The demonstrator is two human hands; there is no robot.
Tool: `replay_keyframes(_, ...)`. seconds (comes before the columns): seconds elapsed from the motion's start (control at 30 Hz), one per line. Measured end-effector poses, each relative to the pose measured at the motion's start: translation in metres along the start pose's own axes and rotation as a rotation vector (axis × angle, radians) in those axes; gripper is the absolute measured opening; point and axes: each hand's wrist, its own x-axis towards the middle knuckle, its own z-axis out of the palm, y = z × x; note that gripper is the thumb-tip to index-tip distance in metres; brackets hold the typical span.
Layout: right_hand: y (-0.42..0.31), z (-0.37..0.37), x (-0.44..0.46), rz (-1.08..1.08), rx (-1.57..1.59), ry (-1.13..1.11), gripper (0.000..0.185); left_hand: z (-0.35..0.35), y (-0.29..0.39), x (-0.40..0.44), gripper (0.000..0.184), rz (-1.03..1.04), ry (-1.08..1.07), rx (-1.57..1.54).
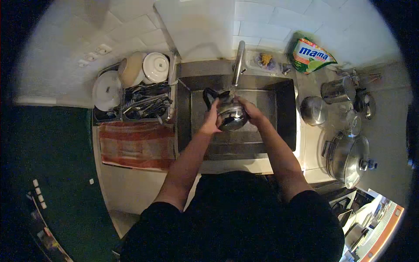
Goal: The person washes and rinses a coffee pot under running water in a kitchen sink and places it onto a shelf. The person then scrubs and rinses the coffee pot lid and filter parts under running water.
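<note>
A shiny metal kettle [232, 116] with a black handle is held over the sink [286, 118], under the faucet [238, 63]. Water seems to run from the spout onto its top. My left hand [212, 118] is wrapped round the kettle's left side, below the black handle. On the right side, my right hand [251, 111] grips the kettle near its top, with some fingers hidden behind it.
A dish rack [172, 94] with plates, bowls and cutlery stands left of the sink, above a red striped cloth [137, 144]. To the right are a metal bowl [313, 111], a large lidded pot [349, 161] and a metal pot [338, 90]. Behind stands a detergent pouch [312, 55].
</note>
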Motion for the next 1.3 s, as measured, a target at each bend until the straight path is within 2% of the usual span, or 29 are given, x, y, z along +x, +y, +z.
replay_keyframes(0.03,0.020,-0.015,0.019,-0.014,-0.044,0.064,0.052,0.006,-0.004,-0.002,0.073,-0.014,0.079,-0.016)
replay_keyframes(0.1,0.031,-0.024,0.024,-0.044,-0.129,0.146,0.054,0.007,-0.010,0.002,0.069,0.023,0.029,-0.027)
replay_keyframes(0.17,0.023,-0.023,0.011,-0.076,-0.222,0.179,0.055,0.018,-0.010,-0.013,0.063,0.126,-0.026,-0.058)
replay_keyframes(0.3,0.011,-0.006,-0.001,-0.112,-0.146,0.300,0.053,0.051,0.031,-0.092,0.048,0.206,-0.157,-0.016)
replay_keyframes(0.37,-0.001,0.001,-0.006,-0.201,-0.201,0.391,0.053,0.047,0.017,-0.082,0.046,0.325,-0.133,0.038)
replay_keyframes(0.4,-0.009,0.005,-0.010,-0.162,-0.281,0.380,0.053,0.042,0.010,-0.075,0.046,0.383,-0.119,0.068)
replay_keyframes(0.47,-0.030,0.018,-0.024,-0.079,-0.437,0.362,0.054,0.035,-0.002,-0.065,0.044,0.331,-0.068,-0.008)
replay_keyframes(0.5,-0.014,0.008,-0.011,-0.169,-0.733,0.364,0.055,0.033,-0.006,-0.060,0.044,0.308,-0.045,-0.048)
replay_keyframes(0.53,0.012,-0.008,0.009,-0.261,-1.032,0.361,0.056,0.023,-0.011,-0.042,0.049,0.275,-0.109,-0.042)
replay_keyframes(0.6,0.017,-0.005,0.012,-0.396,-1.457,0.315,0.052,0.001,-0.023,-0.006,0.060,0.207,-0.234,-0.035)
replay_keyframes(0.7,-0.019,0.055,-0.034,-0.418,-1.342,0.391,0.043,0.009,-0.023,-0.024,0.082,0.207,-0.311,-0.048)
replay_keyframes(0.73,-0.033,0.070,-0.042,-0.326,-1.423,0.399,0.038,0.008,-0.023,-0.029,0.089,0.188,-0.353,-0.057)
replay_keyframes(0.8,-0.021,0.055,-0.020,-0.495,-1.552,0.243,0.040,-0.002,-0.022,-0.042,0.099,0.096,-0.498,-0.095)
replay_keyframes(0.83,-0.014,0.043,-0.005,-0.578,-1.614,0.164,0.041,-0.005,-0.025,-0.041,0.083,0.153,-0.471,-0.068)
replay_keyframes(0.87,-0.010,0.028,0.015,-0.570,-1.674,-0.002,0.042,-0.010,-0.032,-0.034,0.069,0.211,-0.443,-0.045)
replay_keyframes(0.9,-0.008,0.012,0.041,-0.560,-1.729,-0.175,0.042,-0.012,-0.035,-0.037,0.062,0.340,-0.443,0.033)
replay_keyframes(0.97,-0.010,-0.002,0.063,-0.449,-1.674,-0.319,0.046,-0.017,-0.040,-0.050,0.057,0.668,-0.441,0.243)
replay_keyframes(1.03,-0.013,-0.005,0.068,-0.204,-1.357,-0.259,0.051,-0.024,-0.043,-0.044,0.057,0.801,-0.491,0.234)
replay_keyframes(1.07,-0.018,-0.003,0.066,-0.075,-1.138,-0.208,0.054,-0.037,-0.056,-0.017,0.056,0.731,-0.533,0.088)
replay_keyframes(1.13,-0.036,0.013,0.040,0.255,-0.467,-0.119,0.059,-0.049,-0.056,0.003,0.054,0.494,-0.682,-0.252)
replay_keyframes(1.17,-0.031,0.011,0.035,0.263,-0.332,-0.167,0.070,-0.050,-0.044,0.001,0.052,0.325,-0.784,-0.446)
replay_keyframes(1.23,-0.024,-0.006,0.025,0.279,-0.061,-0.262,0.094,-0.036,-0.035,-0.016,0.045,0.278,-0.642,-0.588)
replay_keyframes(1.27,0.004,-0.031,0.045,-0.043,-0.176,-0.347,0.095,0.001,-0.020,-0.062,0.043,0.401,-0.404,-0.533)
replay_keyframes(1.3,0.031,-0.056,0.066,-0.374,-0.276,-0.377,0.098,0.009,-0.017,-0.070,0.043,0.438,-0.300,-0.517)
